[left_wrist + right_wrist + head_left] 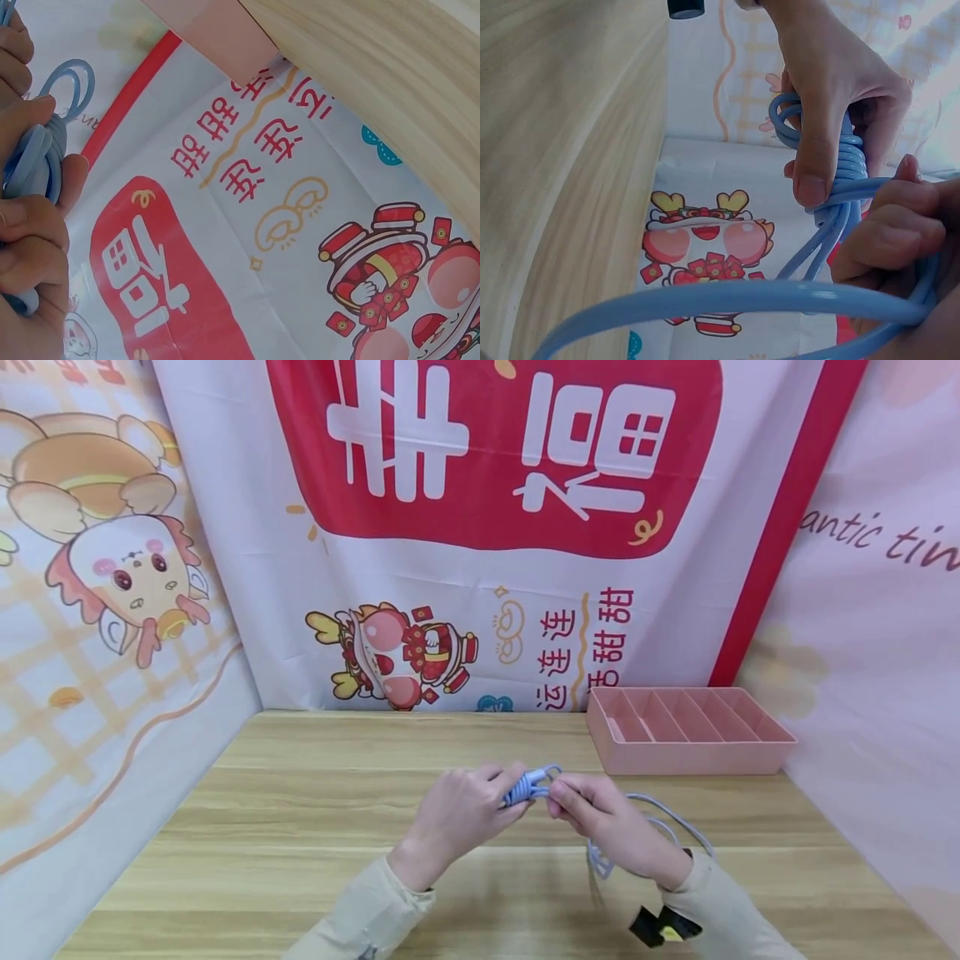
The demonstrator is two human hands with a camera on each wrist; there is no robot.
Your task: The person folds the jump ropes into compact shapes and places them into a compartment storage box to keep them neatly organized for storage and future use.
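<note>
A light blue cable is wound into a tight bundle above the wooden table. My left hand grips the bundle, its thumb pressed along the coils in the right wrist view. Close beside it, my right hand pinches a strand of the same cable near the bundle's end. From the right hand a loose length runs off in a wide curve, and more slack loops hang around the right wrist in the head view. Small loops stick out of the bundle in the left wrist view. Both cable ends are hard to make out.
A pink box with several narrow compartments stands at the table's back right, against the wall. The wooden table lies below both hands. Printed cloth walls off the back and both sides. A black item sits at the right sleeve.
</note>
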